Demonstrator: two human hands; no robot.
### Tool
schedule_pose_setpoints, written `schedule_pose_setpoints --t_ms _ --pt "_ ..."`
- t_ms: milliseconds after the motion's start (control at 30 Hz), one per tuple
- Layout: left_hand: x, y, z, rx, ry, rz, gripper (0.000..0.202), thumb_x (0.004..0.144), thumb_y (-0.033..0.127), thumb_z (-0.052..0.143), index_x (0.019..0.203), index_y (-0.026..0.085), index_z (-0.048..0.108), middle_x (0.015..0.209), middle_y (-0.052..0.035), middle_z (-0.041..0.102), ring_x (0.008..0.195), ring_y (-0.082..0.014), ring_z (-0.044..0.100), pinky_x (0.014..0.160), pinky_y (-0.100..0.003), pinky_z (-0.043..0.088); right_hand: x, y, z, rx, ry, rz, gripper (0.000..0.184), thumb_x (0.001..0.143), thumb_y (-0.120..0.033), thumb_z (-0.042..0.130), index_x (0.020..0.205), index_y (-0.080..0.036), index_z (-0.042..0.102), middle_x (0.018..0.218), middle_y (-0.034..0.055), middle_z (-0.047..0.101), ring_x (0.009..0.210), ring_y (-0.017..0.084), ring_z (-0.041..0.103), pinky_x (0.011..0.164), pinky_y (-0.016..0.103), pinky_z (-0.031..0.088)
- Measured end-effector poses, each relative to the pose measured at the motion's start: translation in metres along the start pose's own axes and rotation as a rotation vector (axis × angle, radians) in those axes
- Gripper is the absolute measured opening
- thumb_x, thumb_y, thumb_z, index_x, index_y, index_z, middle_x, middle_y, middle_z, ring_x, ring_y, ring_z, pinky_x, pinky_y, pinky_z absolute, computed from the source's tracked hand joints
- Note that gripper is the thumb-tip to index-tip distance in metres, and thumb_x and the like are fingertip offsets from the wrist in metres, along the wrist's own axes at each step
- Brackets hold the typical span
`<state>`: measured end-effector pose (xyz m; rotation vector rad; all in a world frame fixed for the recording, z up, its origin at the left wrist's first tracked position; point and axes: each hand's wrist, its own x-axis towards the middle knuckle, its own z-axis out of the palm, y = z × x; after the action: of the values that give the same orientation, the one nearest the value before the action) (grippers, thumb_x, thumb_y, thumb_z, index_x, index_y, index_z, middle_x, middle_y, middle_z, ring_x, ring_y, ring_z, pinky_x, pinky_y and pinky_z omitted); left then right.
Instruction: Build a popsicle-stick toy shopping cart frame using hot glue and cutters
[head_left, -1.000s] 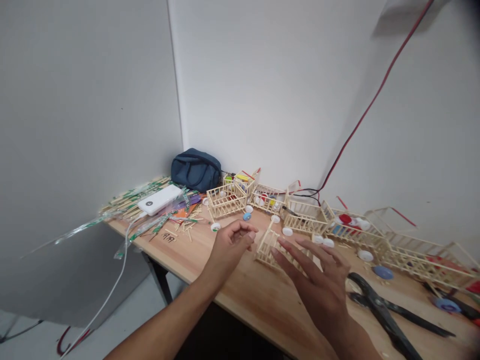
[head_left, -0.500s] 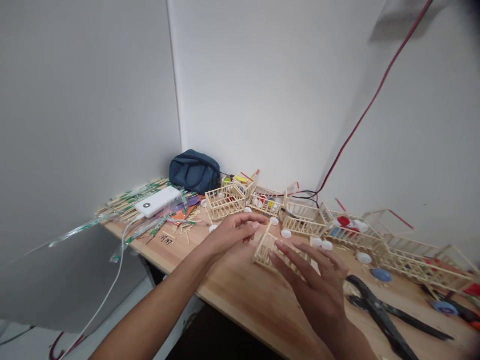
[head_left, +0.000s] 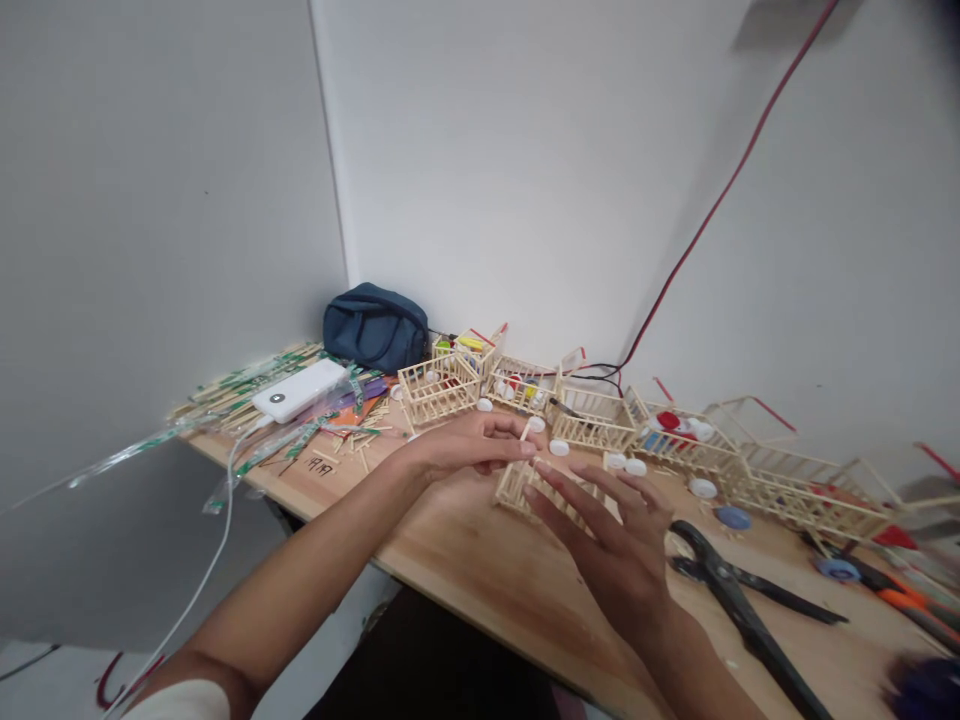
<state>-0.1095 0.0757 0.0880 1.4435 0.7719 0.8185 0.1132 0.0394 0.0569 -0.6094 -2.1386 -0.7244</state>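
A small crate built of thin wooden sticks lies tilted on the wooden table in front of me. My left hand reaches in from the left, its fingertips closed round the crate's upper stick. My right hand hovers just right of the crate with fingers spread and nothing in it; its fingertips are at the crate's near edge. White bottle caps lie just behind the crate.
More stick crates with coloured caps line the wall. A blue pouch sits in the corner, beside a white power bank on a heap of sticks and wrappers. Black scissors lie to the right. A red cable runs up the wall.
My left hand moved right from the bare table and closed on the crate's top edge. My right hand stayed by the crate. The view shifted slightly.
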Motion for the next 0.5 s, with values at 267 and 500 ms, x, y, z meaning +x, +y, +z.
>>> schedule_pose_setpoints --t_ms 267,500 --pt "0.0045 0.0106 -0.0046 0.179 -0.072 -0.081 0.033 0.075 0.047 0.070 0.086 0.016 0.066 0.069 0.0032 0.050 0.058 -0.0069 0.039 0.052 -0.019 0.028 -0.0004 0.0004 0.0028 -0.019 0.024 0.000 0.031 0.084 -0.022 0.072 0.111 -0.035 0.066 0.110 -0.0018 0.074 0.111 0.021 0.058 0.097 0.044 0.035" --pt "0.0030 0.0121 0.0018 0.183 -0.033 -0.070 0.026 0.072 0.040 0.070 0.076 0.015 0.069 0.060 0.0041 0.046 0.056 -0.0071 0.036 0.050 -0.020 0.026 -0.0043 0.0003 0.0041 -0.030 0.009 0.004 0.029 0.084 -0.024 0.072 0.110 -0.034 0.066 0.113 -0.0014 0.073 0.113 0.020 0.056 0.099 0.044 0.033"
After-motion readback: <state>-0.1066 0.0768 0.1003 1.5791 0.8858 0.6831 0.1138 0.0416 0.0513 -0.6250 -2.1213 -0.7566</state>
